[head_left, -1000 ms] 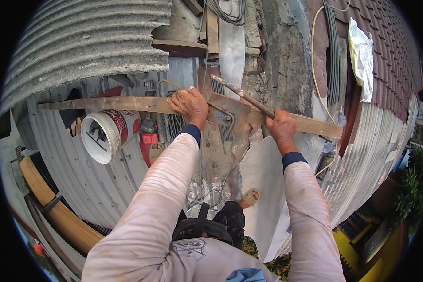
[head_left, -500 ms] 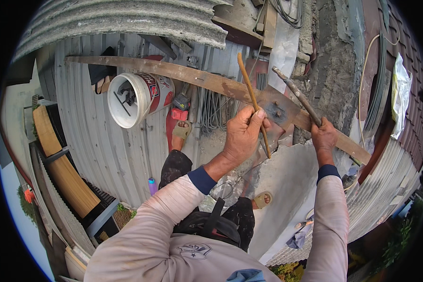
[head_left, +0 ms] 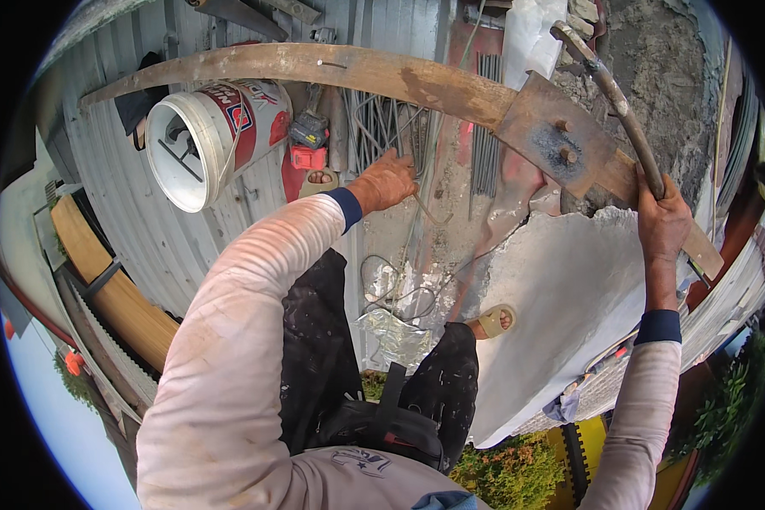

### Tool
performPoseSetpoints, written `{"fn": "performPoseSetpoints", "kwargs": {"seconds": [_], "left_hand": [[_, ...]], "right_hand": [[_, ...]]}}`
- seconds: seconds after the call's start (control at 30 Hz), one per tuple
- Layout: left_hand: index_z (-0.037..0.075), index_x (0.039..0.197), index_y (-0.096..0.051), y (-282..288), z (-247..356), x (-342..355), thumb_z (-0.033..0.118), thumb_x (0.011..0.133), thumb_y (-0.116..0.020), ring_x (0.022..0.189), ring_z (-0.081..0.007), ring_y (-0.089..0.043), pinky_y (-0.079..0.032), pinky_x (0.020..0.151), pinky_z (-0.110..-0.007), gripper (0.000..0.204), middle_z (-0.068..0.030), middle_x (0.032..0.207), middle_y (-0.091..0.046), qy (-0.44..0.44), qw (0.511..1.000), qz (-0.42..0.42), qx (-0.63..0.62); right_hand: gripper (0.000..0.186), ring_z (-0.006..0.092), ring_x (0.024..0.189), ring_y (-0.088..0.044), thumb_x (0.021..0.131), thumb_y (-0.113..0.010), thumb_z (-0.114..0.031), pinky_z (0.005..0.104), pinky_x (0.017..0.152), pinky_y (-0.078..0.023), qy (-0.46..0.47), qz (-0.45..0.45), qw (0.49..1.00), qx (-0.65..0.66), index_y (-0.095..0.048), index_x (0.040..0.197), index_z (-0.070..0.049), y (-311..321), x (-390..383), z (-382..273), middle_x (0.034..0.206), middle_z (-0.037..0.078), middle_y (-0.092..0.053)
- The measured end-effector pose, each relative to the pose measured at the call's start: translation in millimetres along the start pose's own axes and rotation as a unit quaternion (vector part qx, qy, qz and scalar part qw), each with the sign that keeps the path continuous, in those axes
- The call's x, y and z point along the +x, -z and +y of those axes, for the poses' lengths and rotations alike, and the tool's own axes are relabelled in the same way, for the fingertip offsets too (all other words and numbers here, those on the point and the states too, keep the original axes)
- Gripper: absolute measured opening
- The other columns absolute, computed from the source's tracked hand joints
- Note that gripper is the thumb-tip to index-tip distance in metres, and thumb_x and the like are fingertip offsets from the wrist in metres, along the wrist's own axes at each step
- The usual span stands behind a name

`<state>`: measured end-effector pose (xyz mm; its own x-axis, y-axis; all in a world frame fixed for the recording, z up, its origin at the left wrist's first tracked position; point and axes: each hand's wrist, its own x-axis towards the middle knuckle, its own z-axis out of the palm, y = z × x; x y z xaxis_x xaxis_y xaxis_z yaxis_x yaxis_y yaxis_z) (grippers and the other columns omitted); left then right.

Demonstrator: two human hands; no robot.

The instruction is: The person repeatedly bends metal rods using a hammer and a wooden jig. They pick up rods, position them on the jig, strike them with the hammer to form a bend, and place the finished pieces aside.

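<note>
My right hand (head_left: 663, 223) is wrapped round the lower end of a rusty metal bar (head_left: 622, 110), raised with its hooked tip up. Behind the bar, a long wooden plank (head_left: 314, 66) carries a steel plate (head_left: 535, 127) with two short pegs and a darkened patch. My left hand (head_left: 389, 181) reaches low beside a pile of bent steel rods (head_left: 372, 127), its fingers closed. A thin bent rod (head_left: 434, 214) sticks out from under those fingers; the grip itself is partly hidden.
A white bucket (head_left: 172, 153) lies on its side with metal pieces inside. Near it are a cordless power tool (head_left: 309, 132) and my sandalled foot. A bundle of straight rods (head_left: 487, 127) lies behind. Smooth grey cement (head_left: 561, 297) slopes at the right, beside crumpled foil (head_left: 395, 336).
My left hand has moved left and down from the plank to the rod pile, lowering the thin rod. My right hand has moved right, and the bar now stands more upright.
</note>
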<state>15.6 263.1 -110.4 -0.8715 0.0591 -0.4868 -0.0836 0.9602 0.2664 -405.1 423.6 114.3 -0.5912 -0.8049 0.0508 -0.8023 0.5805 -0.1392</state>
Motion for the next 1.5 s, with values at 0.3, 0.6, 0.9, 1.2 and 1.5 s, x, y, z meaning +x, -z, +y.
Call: {"fn": "performPoseSetpoints", "kwargs": {"seconds": [0.3, 0.6, 0.9, 1.2, 1.5], "left_hand": [[0.025, 0.104, -0.084, -67, -115, 25, 0.022, 0.092, -0.074, 0.119, -0.0214, -0.057, -0.042, 0.101, -0.038, 0.016, 0.0005, 0.113, -0.071, -0.023, 0.972, -0.109, 0.209], [0.003, 0.100, -0.080, -96, -35, 85, 0.013, 0.087, -0.075, 0.107, -0.0318, -0.072, -0.054, 0.096, -0.046, 0.017, -0.0148, 0.107, -0.077, 0.098, 0.988, 0.021, -0.115], [-0.002, 0.119, -0.077, -152, 63, 295, 0.032, 0.094, -0.080, 0.114, -0.0456, -0.074, -0.057, 0.101, -0.051, 0.042, -0.0279, 0.116, -0.077, 0.488, 0.717, 0.107, -0.485], [-0.001, 0.109, -0.074, -183, 52, 246, 0.017, 0.092, -0.071, 0.114, -0.0512, -0.070, -0.054, 0.102, -0.053, 0.025, -0.0321, 0.115, -0.075, 0.453, 0.760, 0.191, -0.425], [0.000, 0.115, -0.075, -99, 101, -58, 0.005, 0.099, -0.067, 0.101, -0.0358, -0.068, -0.053, 0.092, -0.041, 0.019, -0.0169, 0.106, -0.067, 0.443, 0.770, 0.283, -0.362]], "right_hand": [[0.051, 0.0100, 0.075, -0.073, 0.103, -0.071, -0.062, 0.0286, 0.071, -0.056, -0.068, -0.014, 0.996, -0.059, -0.086, 0.123, -0.017, -15, 0, 31, 0.077, 0.000, -0.076], [0.053, 0.0144, 0.086, -0.077, 0.104, -0.071, -0.057, 0.0308, 0.084, -0.060, -0.014, -0.034, 0.999, -0.010, -0.080, 0.130, -0.012, -11, 8, 44, 0.088, 0.005, -0.077], [0.048, 0.0113, 0.077, -0.073, 0.104, -0.073, -0.055, 0.0289, 0.075, -0.057, 0.005, 0.005, 1.000, -0.003, -0.082, 0.121, -0.010, -12, -7, 33, 0.079, 0.002, -0.073], [0.045, 0.0082, 0.068, -0.069, 0.104, -0.074, -0.052, 0.0271, 0.067, -0.054, -0.006, 0.020, 1.000, -0.005, -0.083, 0.112, -0.009, -15, -5, 20, 0.070, -0.001, -0.069], [0.037, 0.0285, 0.060, -0.072, 0.095, -0.081, -0.045, 0.0430, 0.057, -0.054, -0.026, 0.021, 0.999, -0.006, -0.079, 0.087, -0.009, 1, -2, -10, 0.065, 0.013, -0.069]]}}
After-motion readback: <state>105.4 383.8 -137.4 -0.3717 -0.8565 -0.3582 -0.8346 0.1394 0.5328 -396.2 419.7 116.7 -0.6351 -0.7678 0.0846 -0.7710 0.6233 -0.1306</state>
